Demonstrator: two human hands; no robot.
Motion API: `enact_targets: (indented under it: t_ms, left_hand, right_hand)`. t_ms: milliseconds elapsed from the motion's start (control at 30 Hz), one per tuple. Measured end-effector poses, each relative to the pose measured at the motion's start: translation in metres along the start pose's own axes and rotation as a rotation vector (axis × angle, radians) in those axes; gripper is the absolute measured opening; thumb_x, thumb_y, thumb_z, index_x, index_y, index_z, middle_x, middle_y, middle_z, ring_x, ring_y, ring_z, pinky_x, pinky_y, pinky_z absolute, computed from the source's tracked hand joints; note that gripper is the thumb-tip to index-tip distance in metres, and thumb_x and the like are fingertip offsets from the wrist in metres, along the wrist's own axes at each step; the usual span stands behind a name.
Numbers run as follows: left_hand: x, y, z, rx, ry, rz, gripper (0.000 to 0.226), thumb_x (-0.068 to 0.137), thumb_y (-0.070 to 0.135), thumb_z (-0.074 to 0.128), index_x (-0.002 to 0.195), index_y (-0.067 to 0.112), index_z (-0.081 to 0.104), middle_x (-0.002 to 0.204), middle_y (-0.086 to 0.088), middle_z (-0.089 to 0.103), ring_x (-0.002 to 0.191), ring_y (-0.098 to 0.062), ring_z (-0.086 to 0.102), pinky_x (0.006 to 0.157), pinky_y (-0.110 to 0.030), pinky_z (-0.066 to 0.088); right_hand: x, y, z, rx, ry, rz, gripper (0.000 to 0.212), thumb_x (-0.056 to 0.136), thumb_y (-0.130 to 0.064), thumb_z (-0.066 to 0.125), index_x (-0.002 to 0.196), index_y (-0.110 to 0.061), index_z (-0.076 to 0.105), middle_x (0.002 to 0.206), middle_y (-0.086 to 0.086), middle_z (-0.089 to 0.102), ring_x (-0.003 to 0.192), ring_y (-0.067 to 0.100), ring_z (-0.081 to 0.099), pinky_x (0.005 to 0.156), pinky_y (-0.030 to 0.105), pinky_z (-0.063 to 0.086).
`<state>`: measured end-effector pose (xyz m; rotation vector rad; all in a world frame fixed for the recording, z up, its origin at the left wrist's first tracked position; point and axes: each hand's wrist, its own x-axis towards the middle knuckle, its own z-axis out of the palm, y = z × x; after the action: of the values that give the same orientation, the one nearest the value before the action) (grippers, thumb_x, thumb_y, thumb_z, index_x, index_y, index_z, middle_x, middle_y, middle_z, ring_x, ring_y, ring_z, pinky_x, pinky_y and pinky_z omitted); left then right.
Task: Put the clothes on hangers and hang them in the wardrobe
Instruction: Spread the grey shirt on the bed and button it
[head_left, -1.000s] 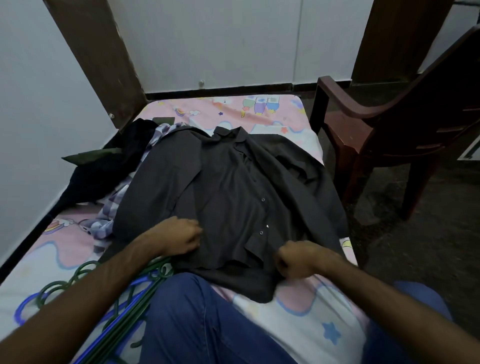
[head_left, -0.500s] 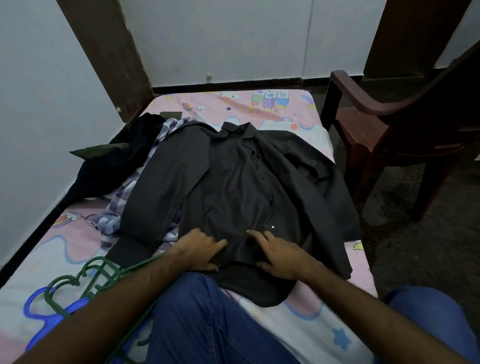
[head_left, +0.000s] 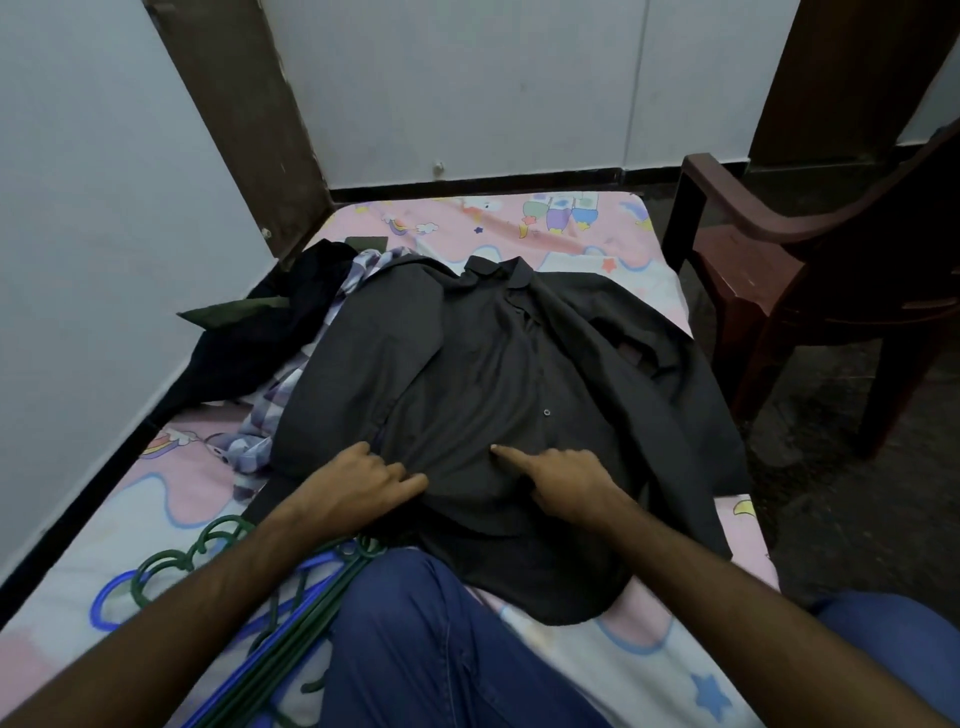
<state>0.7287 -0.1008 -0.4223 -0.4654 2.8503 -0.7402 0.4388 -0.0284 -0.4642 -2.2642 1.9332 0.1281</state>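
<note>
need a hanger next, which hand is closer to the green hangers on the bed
Left. The left hand rests on the dark shirt just beyond the green hangers, on their side. The right hand is farther across the shirt.

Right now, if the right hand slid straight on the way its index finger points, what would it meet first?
Likely the left hand: the right hand points leftward across the dark shirt, touching its cloth, though depth is unclear.

No readable text

Nothing on the bedsheet (head_left: 571, 228) can be read as words, numbers or a brand: its print is only cartoon figures, stars and clouds. The dark shirt (head_left: 498, 374) lying on the bedsheet shows no label or lettering either.
</note>
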Motion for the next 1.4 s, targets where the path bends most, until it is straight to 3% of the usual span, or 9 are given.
enact_targets:
  t_ms: [133, 267, 433, 567, 800, 933, 1200, 1300, 1400]
  left_hand:
    - [-0.044, -0.015, -0.001, -0.008, 0.006, -0.059, 0.037, 0.073, 0.018, 0.038, 0.107, 0.019, 0.055, 0.064, 0.000, 0.060, 0.045, -0.023, 0.057, 0.049, -0.030, 0.039]
    - [-0.075, -0.026, 0.001, -0.001, -0.106, -0.109, 0.036, 0.068, 0.021, 0.053, 0.105, 0.022, 0.055, 0.066, 0.003, 0.061, 0.042, -0.019, 0.057, 0.041, -0.027, 0.038]
    - [-0.066, -0.016, -0.009, -0.245, -0.548, -0.197, 0.028, 0.095, 0.036, 0.042, 0.118, 0.028, 0.055, 0.114, 0.002, 0.065, 0.100, -0.022, 0.065, 0.070, -0.034, 0.043]
    - [-0.029, -0.023, -0.015, -0.346, -0.440, -0.289, 0.024, 0.098, 0.039, 0.041, 0.108, 0.026, 0.058, 0.116, 0.006, 0.064, 0.105, -0.016, 0.062, 0.078, -0.031, 0.042]
    - [0.092, 0.022, -0.022, -0.693, -0.240, -0.152, 0.021, 0.098, 0.031, 0.048, 0.113, 0.021, 0.057, 0.117, 0.002, 0.061, 0.109, -0.019, 0.059, 0.092, -0.035, 0.047]
    - [0.153, 0.074, -0.016, -0.801, -0.244, -0.041, 0.048, 0.096, 0.049, 0.050, 0.137, 0.024, 0.044, 0.134, 0.000, 0.047, 0.125, -0.022, 0.051, 0.102, -0.043, 0.044]
    - [0.189, 0.137, -0.010, -0.671, -0.208, -0.012, 0.065, 0.091, 0.070, 0.042, 0.148, 0.044, 0.025, 0.150, -0.005, 0.035, 0.123, -0.034, 0.047, 0.102, -0.050, 0.043]
    - [0.196, 0.139, -0.015, -0.658, -0.185, -0.044, 0.058, 0.093, 0.068, 0.041, 0.144, 0.042, 0.033, 0.139, -0.003, 0.041, 0.122, -0.030, 0.047, 0.100, -0.048, 0.043]
    - [0.207, 0.140, -0.017, -0.803, -0.133, -0.072, 0.057, 0.095, 0.055, 0.049, 0.147, 0.040, 0.031, 0.133, 0.002, 0.045, 0.123, -0.021, 0.047, 0.102, -0.045, 0.042]
  right_hand:
    - [0.008, -0.021, 0.001, 0.396, 0.114, 0.161, 0.026, 0.093, -0.022, 0.049, 0.114, -0.025, 0.063, 0.110, 0.008, 0.072, 0.099, 0.031, 0.070, 0.083, 0.041, 0.057]
    - [0.002, -0.031, 0.015, 1.067, -0.067, 0.257, 0.017, 0.098, -0.007, 0.055, 0.111, -0.014, 0.065, 0.062, 0.003, 0.067, 0.048, 0.012, 0.065, 0.050, 0.030, 0.058]
    - [-0.021, -0.026, 0.036, 0.803, -0.300, 0.131, 0.041, 0.097, -0.013, 0.064, 0.135, -0.021, 0.050, 0.072, 0.003, 0.067, 0.053, 0.011, 0.062, 0.053, 0.025, 0.057]
    - [-0.042, -0.011, 0.017, 0.605, -0.395, -0.077, 0.033, 0.096, -0.023, 0.067, 0.128, -0.019, 0.060, 0.094, 0.009, 0.074, 0.078, 0.024, 0.072, 0.077, 0.031, 0.058]
    - [-0.081, 0.088, 0.005, -0.072, 0.354, 0.480, 0.056, 0.077, -0.047, 0.074, 0.124, -0.025, 0.053, 0.127, 0.005, 0.049, 0.110, 0.032, 0.051, 0.083, 0.045, 0.049]
    - [-0.091, 0.132, 0.006, 0.387, 0.192, 0.676, 0.040, 0.088, -0.034, 0.069, 0.123, -0.023, 0.055, 0.125, 0.008, 0.060, 0.115, 0.035, 0.059, 0.088, 0.043, 0.051]
    - [-0.108, 0.198, -0.013, 1.460, 0.591, 0.940, 0.023, 0.102, -0.008, 0.056, 0.090, 0.004, 0.071, 0.088, 0.018, 0.069, 0.080, 0.027, 0.062, 0.070, 0.033, 0.050]
    - [-0.108, 0.193, 0.000, 1.441, 0.566, 0.967, 0.024, 0.106, -0.008, 0.046, 0.096, 0.004, 0.064, 0.075, 0.012, 0.062, 0.062, 0.020, 0.054, 0.054, 0.026, 0.045]
    - [-0.114, 0.179, 0.009, 0.897, 0.769, 0.851, 0.012, 0.098, -0.015, 0.060, 0.108, -0.008, 0.059, 0.104, 0.012, 0.062, 0.090, 0.026, 0.060, 0.078, 0.035, 0.048]
